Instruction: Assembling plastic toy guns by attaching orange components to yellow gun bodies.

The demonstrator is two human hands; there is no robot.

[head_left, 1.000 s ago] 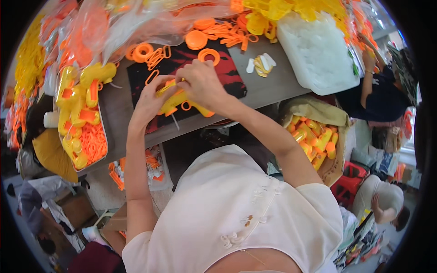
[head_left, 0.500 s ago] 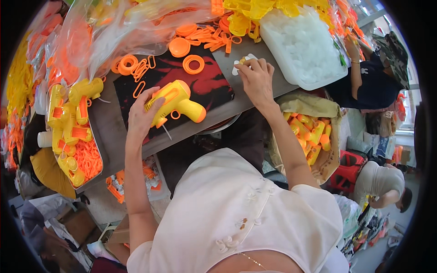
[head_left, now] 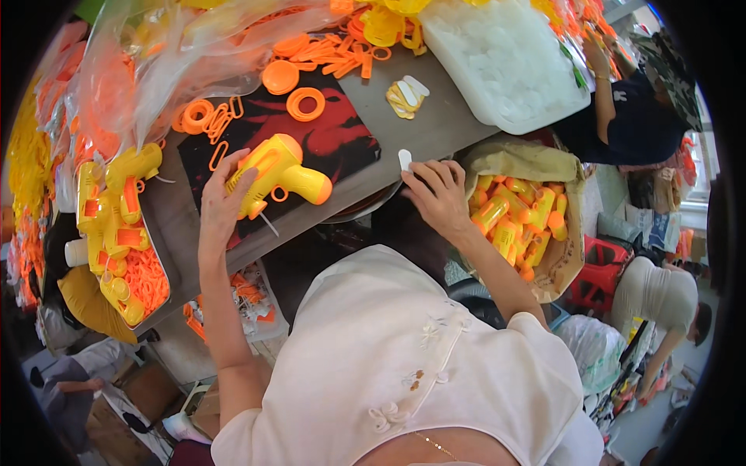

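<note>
A yellow toy gun with an orange rear cap and an orange-tipped grip lies on its side at the table's front, a thin pale strip hanging from it. My left hand is closed around its left end. By the table's front edge, my right hand has its fingertips on the lower end of a small white oval piece. The exact pinch is partly hidden by the fingers. Farther back sits a small pile of yellow and white oval pieces.
Orange rings, clips and discs lie along the table's back. A white tub of translucent parts stands back right. Below it, a sack holds yellow parts. Left, a tray holds toy guns and orange pieces. Another person works at far right.
My right hand has moved from the oval pile toward me to the table's front edge, bringing a white oval piece. The left hand keeps its hold on the toy gun; the view has shifted slightly.
</note>
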